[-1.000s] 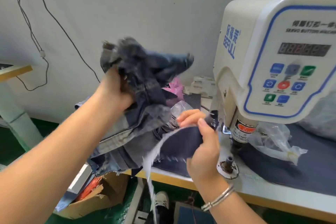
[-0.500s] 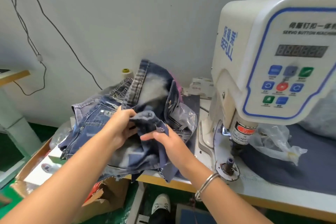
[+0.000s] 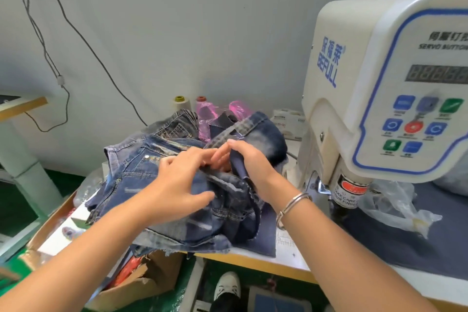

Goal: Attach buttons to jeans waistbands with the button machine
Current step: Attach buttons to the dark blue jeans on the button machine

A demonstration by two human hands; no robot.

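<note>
Both hands are working the blue denim jeans heap [image 3: 157, 185] on the counter [image 3: 291, 258]: right hand [image 3: 249, 162] is pinching a fold, left hand [image 3: 181, 185] is resting spread. Nothing is lying under the cream button machine [image 3: 379, 99], so pressing seems still ahead.

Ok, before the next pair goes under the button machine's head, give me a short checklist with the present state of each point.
1. Right hand has a hold on the denim: ok, its fingers are curled into a fold of the jeans pile.
2. Left hand placed on the pile: ok, fingers spread flat on top.
3. One pair separated from the pile: not ok, the jeans are bunched together.
4. Waistband found and laid flat: cannot tell, folds hide it.
5. Space under the button machine head free of fabric: ok, the jeans lie to its left.
6. Button loaded in the machine: cannot tell.
</note>
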